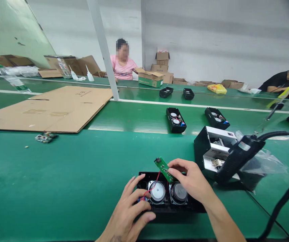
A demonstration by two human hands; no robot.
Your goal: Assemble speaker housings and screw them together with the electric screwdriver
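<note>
In front of me lies an open black speaker box (169,209) with two round speakers (157,192) inside. Between the thumb and fingers of my right hand (191,176) is a green circuit board (164,169), tilted above the box's far edge. A red wire (156,179) runs from the board down into the box. My left hand (131,206) rests over the box's left end, fingers spread and touching its rim and the wires. Beneath those fingers a small blue part (143,199) shows, partly hidden.
A black handheld tool (240,158) with a thick cable leans on a white-and-black box (202,151) at right. Further speaker boxes (176,120) sit on the belt. Flat cardboard (53,107) and loose boards (46,137) lie left. Two people (124,65) are across the line.
</note>
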